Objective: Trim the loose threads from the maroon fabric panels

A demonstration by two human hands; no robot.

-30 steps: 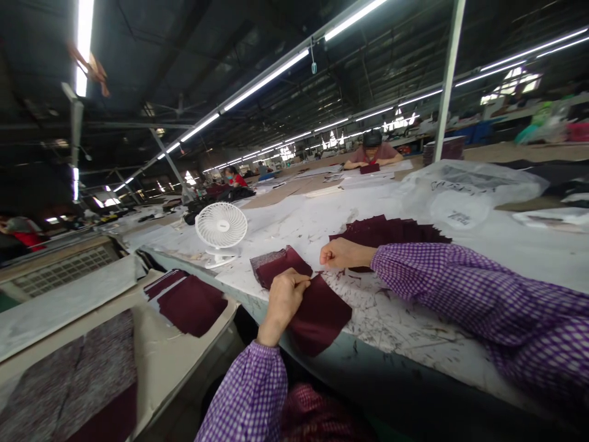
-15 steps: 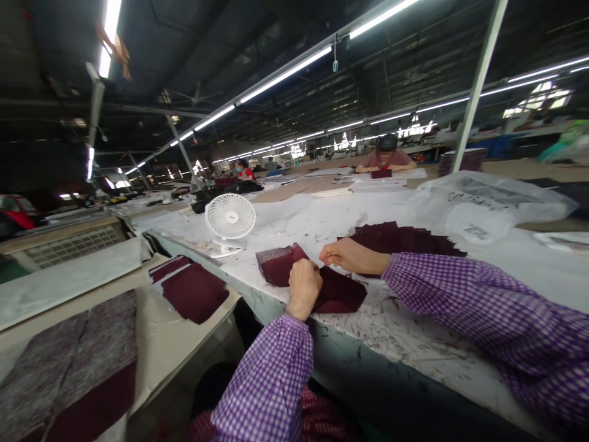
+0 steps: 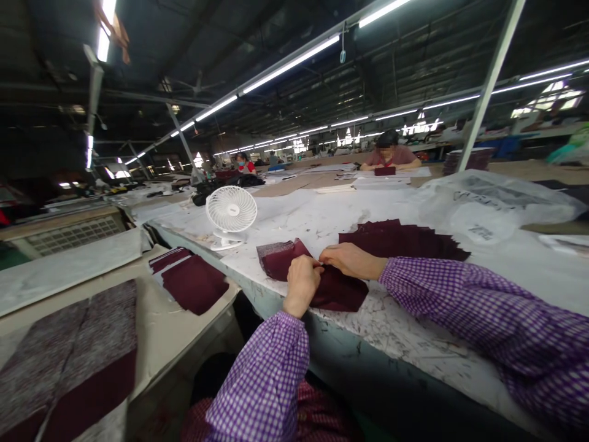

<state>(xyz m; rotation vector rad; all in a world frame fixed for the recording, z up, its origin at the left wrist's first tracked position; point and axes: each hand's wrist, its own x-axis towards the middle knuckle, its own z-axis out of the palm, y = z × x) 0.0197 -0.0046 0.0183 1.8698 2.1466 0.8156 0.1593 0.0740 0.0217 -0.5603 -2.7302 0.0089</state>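
A maroon fabric piece (image 3: 343,288) lies near the front edge of the white-covered table (image 3: 294,212), with a speckled grey part showing at its left end. My left hand (image 3: 302,279) is closed on the middle of this cloth. From the right, my right hand (image 3: 353,260) meets it, its thumb and fingers pinched together at the cloth's upper edge close to the left fingertips. What exactly sits between the fingertips is too small to make out. Just behind my right hand, a fanned stack of maroon fabric pieces (image 3: 405,239) is spread on the table.
A white desk fan (image 3: 231,210) stands left of the cloth. Lower left, a side table (image 3: 184,331) bears maroon pieces (image 3: 196,285) and larger speckled panels (image 3: 87,337). A clear plastic bag (image 3: 497,199) lies at the right. Across the table sits a person (image 3: 391,156).
My right hand has come down slightly, its fingertips now against my left fingers at the cloth. The view has shifted a little; the cloth stays in about the same place.
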